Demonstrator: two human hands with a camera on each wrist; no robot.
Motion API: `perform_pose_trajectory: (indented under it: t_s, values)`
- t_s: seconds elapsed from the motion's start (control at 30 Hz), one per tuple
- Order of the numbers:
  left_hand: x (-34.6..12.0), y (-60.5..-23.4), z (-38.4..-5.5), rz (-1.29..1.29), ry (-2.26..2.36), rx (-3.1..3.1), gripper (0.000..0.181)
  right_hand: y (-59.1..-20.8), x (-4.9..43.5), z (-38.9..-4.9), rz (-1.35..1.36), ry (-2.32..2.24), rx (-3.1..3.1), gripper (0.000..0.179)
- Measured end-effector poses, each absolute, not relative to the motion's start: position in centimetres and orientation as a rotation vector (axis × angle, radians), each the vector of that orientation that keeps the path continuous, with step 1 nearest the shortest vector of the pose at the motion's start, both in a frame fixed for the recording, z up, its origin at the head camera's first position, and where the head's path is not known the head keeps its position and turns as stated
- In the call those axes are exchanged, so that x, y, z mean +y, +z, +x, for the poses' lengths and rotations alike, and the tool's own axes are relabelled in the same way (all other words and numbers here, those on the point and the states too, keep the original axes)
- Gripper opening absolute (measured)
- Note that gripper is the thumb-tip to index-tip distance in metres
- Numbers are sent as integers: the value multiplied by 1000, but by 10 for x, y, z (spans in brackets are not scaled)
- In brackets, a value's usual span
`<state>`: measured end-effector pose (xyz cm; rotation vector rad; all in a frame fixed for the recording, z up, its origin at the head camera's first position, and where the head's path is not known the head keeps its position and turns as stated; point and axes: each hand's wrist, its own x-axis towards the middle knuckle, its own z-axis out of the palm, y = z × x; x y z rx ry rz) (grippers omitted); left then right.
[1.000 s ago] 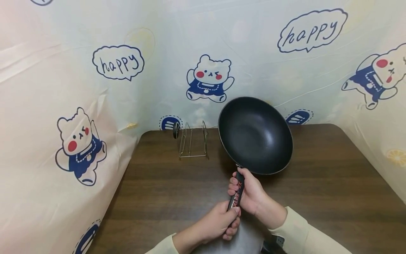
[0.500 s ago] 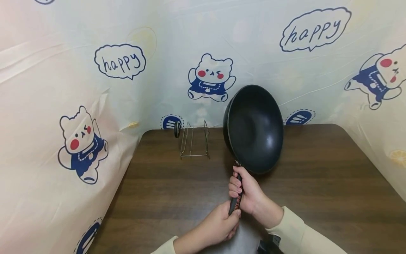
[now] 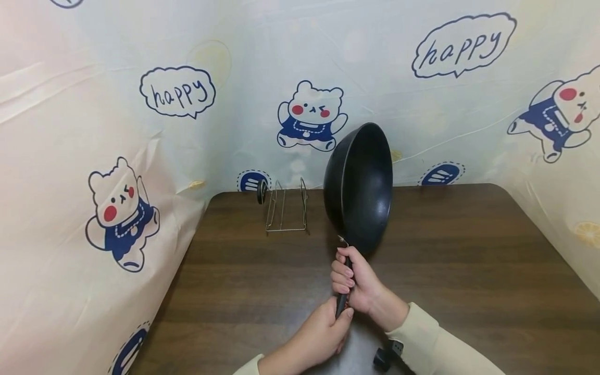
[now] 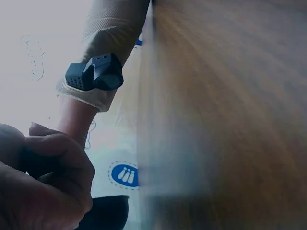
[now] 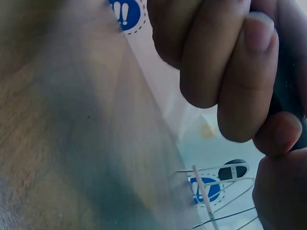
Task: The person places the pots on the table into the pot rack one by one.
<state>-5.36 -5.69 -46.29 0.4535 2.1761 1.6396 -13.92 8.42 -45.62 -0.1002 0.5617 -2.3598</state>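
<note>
A black wok (image 3: 367,192) is held up over the table, turned on its side so its hollow faces right in the head view. My right hand (image 3: 363,284) grips the upper part of its dark handle, just below the metal joint. Lower down, my left hand (image 3: 323,333) wraps the handle's end, thumb along the front. The right wrist view shows curled fingers (image 5: 225,72) around the black handle (image 5: 290,86). In the left wrist view a bit of the wok (image 4: 108,212) shows below both hands. Left of the wok stands a wire rack (image 3: 286,208) with a black round part on its side.
The brown wooden table (image 3: 225,291) spans the lower view. Behind it and along both sides hangs a pale sheet (image 3: 234,78) printed with bears and "happy" bubbles. A black wrist camera (image 3: 386,357) sits at the right cuff.
The wok has turned about its handle, from its hollow facing me to facing right, so more of its outer left side shows. Both hands keep their hold; the rack stays put.
</note>
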Motion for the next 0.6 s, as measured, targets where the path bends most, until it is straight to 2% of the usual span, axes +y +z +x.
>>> perform_pose_trajectory:
  t_s: [0.23,0.6]
  values:
    - [-57,-462,-55,396,1689,2206,19,-465,79,-148,-338,-2347,475,36]
    - [-64,-466,-61,538,1482,2597,15,-466,66,-161,-456,-2275,401,33]
